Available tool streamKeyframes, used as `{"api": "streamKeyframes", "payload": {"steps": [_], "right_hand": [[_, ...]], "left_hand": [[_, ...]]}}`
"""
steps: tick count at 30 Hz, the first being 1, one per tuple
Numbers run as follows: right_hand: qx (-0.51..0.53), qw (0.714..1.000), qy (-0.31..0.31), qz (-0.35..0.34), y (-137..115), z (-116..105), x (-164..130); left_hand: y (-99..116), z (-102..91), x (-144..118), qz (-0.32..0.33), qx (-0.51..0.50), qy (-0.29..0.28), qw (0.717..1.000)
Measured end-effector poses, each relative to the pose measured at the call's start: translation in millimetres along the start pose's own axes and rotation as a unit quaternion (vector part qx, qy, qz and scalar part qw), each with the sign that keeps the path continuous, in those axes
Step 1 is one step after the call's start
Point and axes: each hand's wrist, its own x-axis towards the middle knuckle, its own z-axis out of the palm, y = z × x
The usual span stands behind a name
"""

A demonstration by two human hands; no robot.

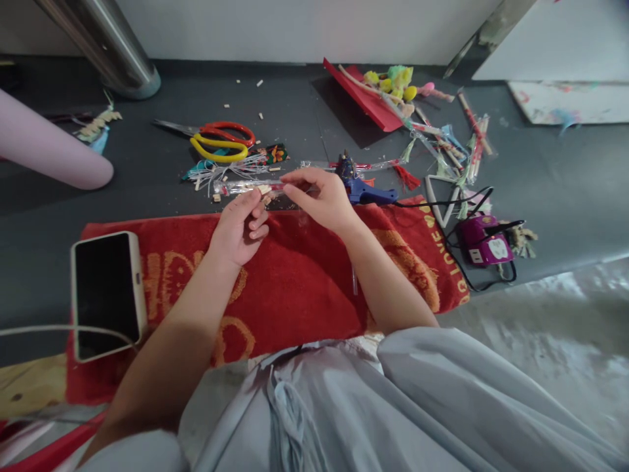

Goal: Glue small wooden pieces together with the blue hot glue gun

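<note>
Pinched between the thumb and fingers of my left hand [243,226] is a small pale wooden piece [264,189]. Just to its right, my right hand [322,196] hovers with thumb and index tips a little apart; nothing shows between them. Behind both hands lies a clear plastic sleeve [230,188] with something red and pale inside, partly covered by my fingers. A blue glue gun [371,193] rests to the right of my right hand. Beyond my left hand are scissors [223,141] with red and yellow handles, beside white strings [226,172].
A red towel [295,275] covers the near edge, with a phone [105,288] on its left. A purple box [484,241] with a black cord sits right. Red paper [363,98], pompoms [398,82] and wrapped sticks [476,147] lie at back right; a metal tumbler [113,52] stands left.
</note>
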Motion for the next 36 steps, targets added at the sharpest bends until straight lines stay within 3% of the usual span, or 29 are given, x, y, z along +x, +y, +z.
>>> {"api": "streamKeyframes", "payload": {"steps": [5, 18, 25, 33, 36], "right_hand": [[0.073, 0.995, -0.068, 0.021, -7.3, 4.9, -1.7], [0.123, 0.988, -0.077, 0.048, -16.5, 5.5, -3.5], [0.156, 0.984, -0.02, 0.081, -1.5, -0.5, -2.8], [0.173, 0.97, 0.154, 0.068, 15.2, -10.8, 3.4], [0.165, 0.969, 0.178, 0.047, 16.4, -9.5, 3.3]], "left_hand": [[-2.9, -1.4, 1.7, 0.018, 0.015, 0.002, 1.0], [-7.0, -1.2, 0.9, 0.02, 0.035, -0.003, 0.999], [-4.5, -3.3, 1.8, 0.02, 0.024, -0.025, 0.999], [-2.8, -2.2, 0.1, 0.013, 0.012, -0.023, 1.0], [-1.6, -1.9, -0.8, 0.011, 0.009, -0.028, 1.0]]}}
